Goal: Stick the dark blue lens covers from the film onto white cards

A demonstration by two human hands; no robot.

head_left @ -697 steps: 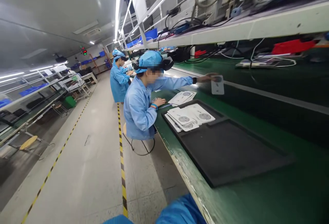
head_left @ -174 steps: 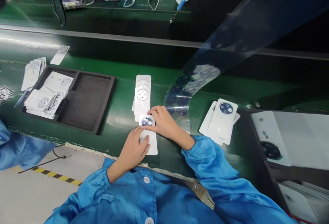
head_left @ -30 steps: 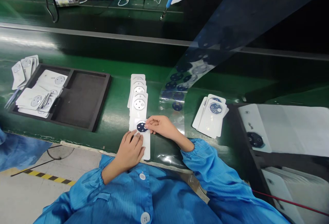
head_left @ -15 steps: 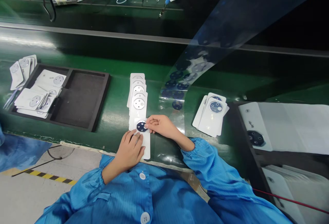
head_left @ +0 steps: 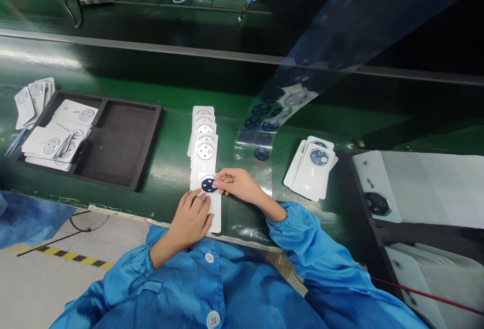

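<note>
A white card [head_left: 216, 208] lies at the near edge of the green bench, with a dark round lens piece [head_left: 208, 185] on its top end. My left hand [head_left: 191, 218] lies flat on the card's lower part, fingers stretched. My right hand [head_left: 236, 184] pinches the edge of the lens piece with thumb and forefinger. Just beyond, a row of overlapping white cards [head_left: 204, 132] with round cut-outs runs away from me. A clear film strip [head_left: 264, 127] carrying several dark lens pieces curls down to the right of that row.
A black two-part tray [head_left: 117, 145] at left holds a loose pile of white cards [head_left: 56, 140]; more cards [head_left: 32, 97] lie beyond it. A stack of finished cards [head_left: 313, 168] sits at right beside white sheets [head_left: 423, 188]. A dark conveyor [head_left: 151, 67] runs behind.
Almost nothing has moved over the last second: both hands stay on the same card, with the right fingers still at the lens piece. The view has shifted slightly.
</note>
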